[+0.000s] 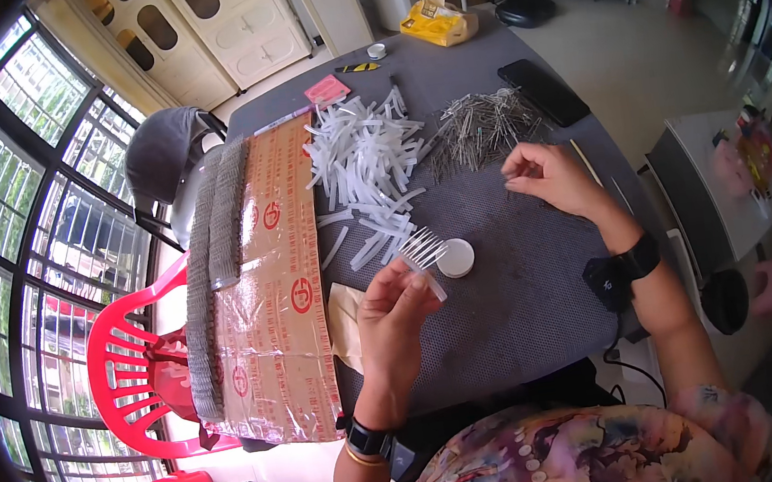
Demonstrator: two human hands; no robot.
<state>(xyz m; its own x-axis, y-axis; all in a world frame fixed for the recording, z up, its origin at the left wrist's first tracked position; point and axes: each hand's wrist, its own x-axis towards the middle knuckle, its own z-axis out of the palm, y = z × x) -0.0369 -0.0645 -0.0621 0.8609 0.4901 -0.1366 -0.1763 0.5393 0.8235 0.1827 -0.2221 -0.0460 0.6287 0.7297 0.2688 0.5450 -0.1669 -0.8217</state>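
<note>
My left hand (389,315) is closed on a whitish strip with a row of thin metal prongs (422,248), like a comb; the prongs point up and away from me. Just beyond it, a round white lid or shallow dish (456,259) lies on the grey table. At the near edge of a heap of thin metal pins (485,125), my right hand (554,178) hovers with its fingertips pinched together. Whatever is between those fingertips is too small to make out. A large heap of loose white strips (362,153) spreads across the table's middle.
Brown cardboard (281,281) covers the table's left side, with long rows of grey finished-looking pieces (216,227) on it. A dark flat case (543,93) lies at the far right edge. Farther back sits a yellow packet (439,23). A red plastic chair (124,366) stands at the left.
</note>
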